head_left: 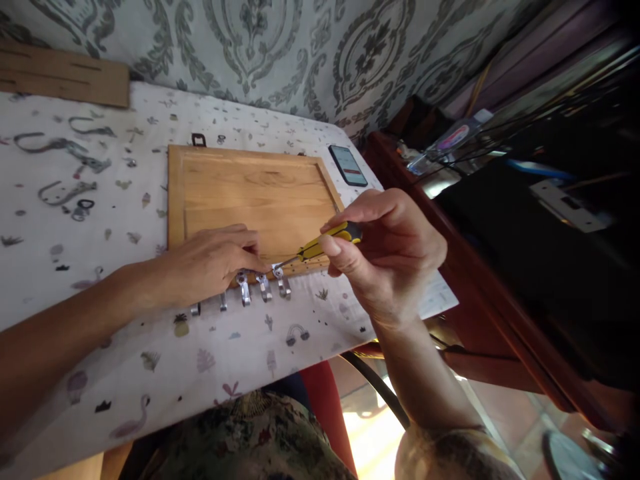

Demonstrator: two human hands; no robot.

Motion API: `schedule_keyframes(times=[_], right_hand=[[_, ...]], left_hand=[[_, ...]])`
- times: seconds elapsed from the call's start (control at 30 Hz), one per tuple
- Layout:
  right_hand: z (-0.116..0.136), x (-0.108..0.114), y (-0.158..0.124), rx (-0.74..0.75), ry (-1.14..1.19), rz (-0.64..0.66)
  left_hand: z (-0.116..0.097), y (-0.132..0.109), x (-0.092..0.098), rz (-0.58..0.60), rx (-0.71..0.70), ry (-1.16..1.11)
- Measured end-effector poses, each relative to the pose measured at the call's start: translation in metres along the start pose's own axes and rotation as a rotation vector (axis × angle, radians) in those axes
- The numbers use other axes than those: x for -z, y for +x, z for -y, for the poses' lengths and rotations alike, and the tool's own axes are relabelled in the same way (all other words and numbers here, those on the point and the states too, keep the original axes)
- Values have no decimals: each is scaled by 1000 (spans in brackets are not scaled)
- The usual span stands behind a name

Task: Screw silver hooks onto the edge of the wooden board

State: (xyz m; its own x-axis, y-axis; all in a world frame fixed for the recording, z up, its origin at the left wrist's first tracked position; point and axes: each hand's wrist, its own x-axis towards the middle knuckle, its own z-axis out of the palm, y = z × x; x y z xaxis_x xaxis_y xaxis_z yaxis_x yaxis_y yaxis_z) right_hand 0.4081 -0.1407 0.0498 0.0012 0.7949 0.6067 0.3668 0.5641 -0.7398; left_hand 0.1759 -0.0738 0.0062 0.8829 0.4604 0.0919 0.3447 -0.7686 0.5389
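Observation:
My right hand (395, 250) grips a small yellow-and-black screwdriver (320, 248) by its handle, between thumb and fingers. The screwdriver's tip points down-left and meets a metal hook (281, 279) at the near edge of a framed wooden board (250, 200). My left hand (210, 263) rests over the board's near edge, fingers closed together close to the tip; what they pinch, if anything, is hidden. Several shiny metal hooks (244, 288) hang in a row along that edge, some partly behind my left hand.
On the patterned tablecloth (210, 360), several loose metal hooks (65, 143) lie at left. A cardboard piece (65, 73) is at back left. Beyond the board's right corner lies a phone (349, 165). A dark red wooden desk (480, 280) with a plastic bottle (450, 141) stands at right.

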Motion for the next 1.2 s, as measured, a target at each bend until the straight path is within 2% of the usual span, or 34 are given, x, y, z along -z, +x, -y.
schedule_keyframes(times=[0.3, 0.43, 0.63, 0.73, 1.2], right_hand=[[-2, 13, -2, -37, 161, 198], [-3, 13, -3, -2, 146, 158], [-7, 1, -4, 104, -105, 0], [-9, -4, -4, 144, -144, -56], [-6, 3, -5, 56, -119, 39]], left_hand=[[-3, 0, 3, 34, 52, 7], [-3, 0, 2, 35, 54, 1], [-2, -1, -2, -3, 25, -16], [-1, 0, -1, -1, 12, -21], [-1, -1, -2, -6, 17, 11]])
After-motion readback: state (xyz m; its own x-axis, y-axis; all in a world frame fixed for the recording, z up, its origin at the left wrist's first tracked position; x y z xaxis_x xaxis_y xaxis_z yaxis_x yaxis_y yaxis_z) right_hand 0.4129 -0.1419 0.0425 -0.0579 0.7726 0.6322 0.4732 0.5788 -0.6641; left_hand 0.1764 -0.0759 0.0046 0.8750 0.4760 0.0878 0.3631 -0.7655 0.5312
